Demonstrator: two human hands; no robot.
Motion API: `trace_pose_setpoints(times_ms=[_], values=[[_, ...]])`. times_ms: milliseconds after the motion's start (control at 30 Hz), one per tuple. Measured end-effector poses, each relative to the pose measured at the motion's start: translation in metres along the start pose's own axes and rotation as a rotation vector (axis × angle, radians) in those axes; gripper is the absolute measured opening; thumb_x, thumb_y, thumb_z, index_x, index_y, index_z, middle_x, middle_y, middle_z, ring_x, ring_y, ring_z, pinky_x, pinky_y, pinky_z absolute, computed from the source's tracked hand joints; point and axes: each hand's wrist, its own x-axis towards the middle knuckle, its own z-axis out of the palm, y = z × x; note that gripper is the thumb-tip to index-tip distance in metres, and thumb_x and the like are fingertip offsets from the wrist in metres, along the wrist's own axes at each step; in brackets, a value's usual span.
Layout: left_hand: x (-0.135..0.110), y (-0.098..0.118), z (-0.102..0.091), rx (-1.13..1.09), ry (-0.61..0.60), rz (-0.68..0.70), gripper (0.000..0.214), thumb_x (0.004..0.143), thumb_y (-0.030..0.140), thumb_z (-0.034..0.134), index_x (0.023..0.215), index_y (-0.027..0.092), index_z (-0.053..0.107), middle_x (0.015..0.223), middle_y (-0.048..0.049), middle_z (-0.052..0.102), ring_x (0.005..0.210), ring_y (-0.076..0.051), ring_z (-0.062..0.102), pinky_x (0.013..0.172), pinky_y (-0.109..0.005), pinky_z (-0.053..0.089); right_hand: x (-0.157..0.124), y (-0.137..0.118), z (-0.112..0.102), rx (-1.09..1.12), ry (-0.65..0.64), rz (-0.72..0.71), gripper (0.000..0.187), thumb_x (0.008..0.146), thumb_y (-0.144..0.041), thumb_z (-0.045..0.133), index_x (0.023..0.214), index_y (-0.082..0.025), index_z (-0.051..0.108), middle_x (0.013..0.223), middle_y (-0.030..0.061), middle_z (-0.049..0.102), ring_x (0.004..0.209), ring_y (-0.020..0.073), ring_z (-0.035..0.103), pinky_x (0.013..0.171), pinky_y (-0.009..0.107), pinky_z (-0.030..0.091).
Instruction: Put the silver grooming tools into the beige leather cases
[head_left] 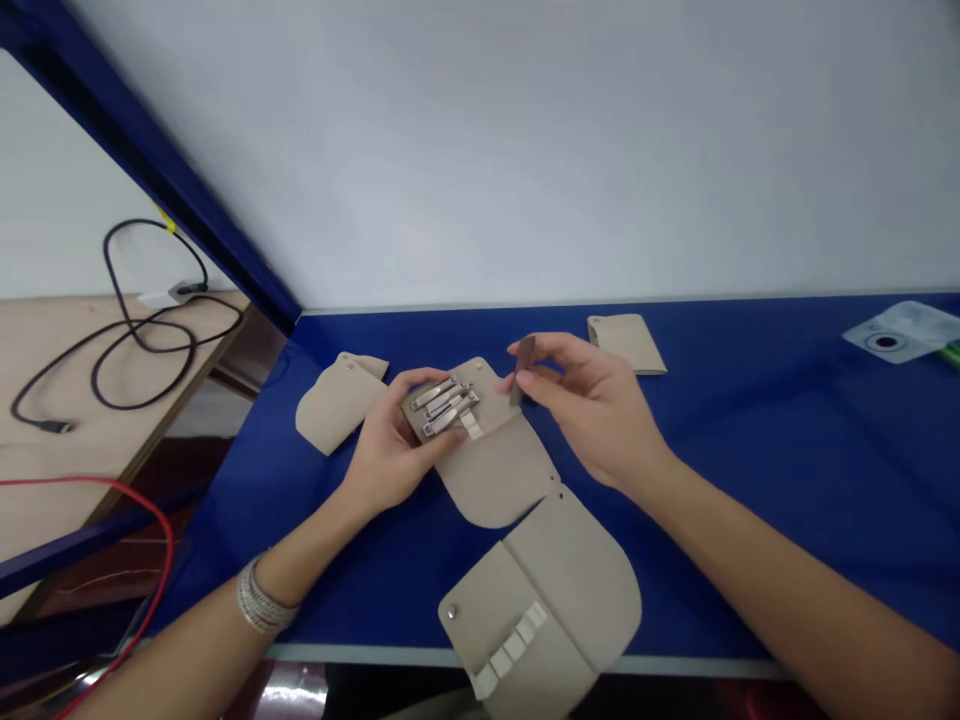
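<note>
My left hand point(391, 445) grips the left edge of an open beige case point(499, 480), its thumb close to the white elastic loops point(470, 424). Several silver nail clippers point(448, 402) lie side by side on the case's upper panel. Between thumb and fingers, my right hand point(592, 400) pinches a thin, dark, flat strip point(523, 368) held upright by the right edge of that panel. A second open beige case point(574, 575) lies nearer to me, with a row of white loops point(513, 650) and a snap button; it overhangs the table's front edge.
A folded beige case point(337, 400) lies to the left, another folded case point(628, 342) behind my right hand. A clear plastic pouch point(900, 332) is at the far right of the blue table point(757, 430). Black cable point(142, 350) and red cable point(161, 520) are on the left.
</note>
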Motion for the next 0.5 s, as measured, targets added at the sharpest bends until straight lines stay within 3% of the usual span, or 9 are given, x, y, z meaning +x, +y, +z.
trace_pose_setpoints(times_ms=[200, 400, 500], values=[[-0.003, 0.000, 0.006, 0.007, 0.027, -0.004, 0.055, 0.066, 0.025, 0.080, 0.114, 0.020, 0.053, 0.104, -0.0060, 0.066, 0.095, -0.021, 0.065, 0.084, -0.032, 0.053, -0.008, 0.006, 0.011, -0.018, 0.103, 0.157, 0.021, 0.079, -0.038, 0.069, 0.086, -0.018, 0.067, 0.079, 0.0053, 0.071, 0.074, 0.0190, 0.068, 0.067, 0.032, 0.055], [-0.003, 0.000, 0.005, -0.003, 0.039, 0.014, 0.055, 0.066, 0.025, 0.080, 0.114, 0.020, 0.052, 0.107, -0.0067, 0.065, 0.096, -0.021, 0.065, 0.085, -0.033, 0.053, -0.010, 0.011, 0.014, -0.107, 0.212, 0.163, 0.032, 0.078, -0.036, 0.068, 0.105, -0.020, 0.063, 0.075, 0.0023, 0.070, 0.063, 0.0158, 0.064, 0.059, 0.030, 0.050], [-0.003, 0.001, 0.005, 0.006, 0.034, 0.000, 0.056, 0.066, 0.025, 0.081, 0.113, 0.020, 0.052, 0.106, -0.0063, 0.065, 0.096, -0.021, 0.065, 0.085, -0.033, 0.053, -0.011, 0.014, 0.015, -0.122, 0.235, 0.173, 0.032, 0.079, -0.037, 0.068, 0.105, -0.020, 0.061, 0.076, 0.0024, 0.070, 0.063, 0.0152, 0.063, 0.058, 0.029, 0.048]])
